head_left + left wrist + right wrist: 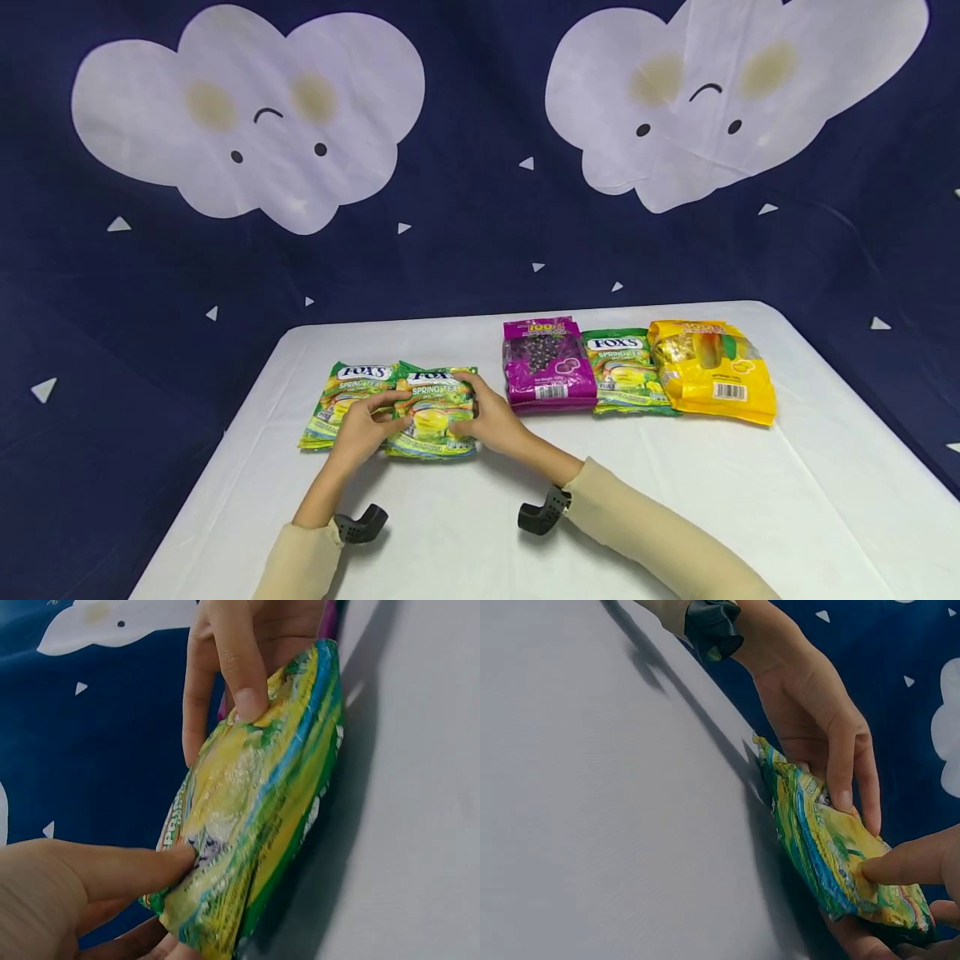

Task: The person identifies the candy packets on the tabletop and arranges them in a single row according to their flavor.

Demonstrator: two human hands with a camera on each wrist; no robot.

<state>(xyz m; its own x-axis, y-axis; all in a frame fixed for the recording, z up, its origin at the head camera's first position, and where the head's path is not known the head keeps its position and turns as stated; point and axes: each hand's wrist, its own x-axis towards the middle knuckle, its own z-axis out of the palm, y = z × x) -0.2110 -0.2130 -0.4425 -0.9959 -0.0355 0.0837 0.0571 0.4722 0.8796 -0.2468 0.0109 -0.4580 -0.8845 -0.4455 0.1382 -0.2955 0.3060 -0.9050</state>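
Note:
A green and yellow bag of Fox's Spring Tea candy [431, 423] is gripped from both sides. My left hand [362, 429] pinches its left side, thumb on the printed front and fingers partly hidden. On the other side my right hand [495, 419] grips it, thumb also pressing the front. In the left wrist view the bag [247, 787] is tilted, with shadow on the cloth below it. A second Fox's bag [330, 408] lies just left, partly covered by my left hand and the held bag.
At the right, a purple candy bag [551, 375], another Fox's bag [622, 375] and a yellow candy bag [712, 375] stand side by side. All are on a white-covered table [637, 483]. Behind its back edge hangs a dark blue cloth [480, 192] with clouds.

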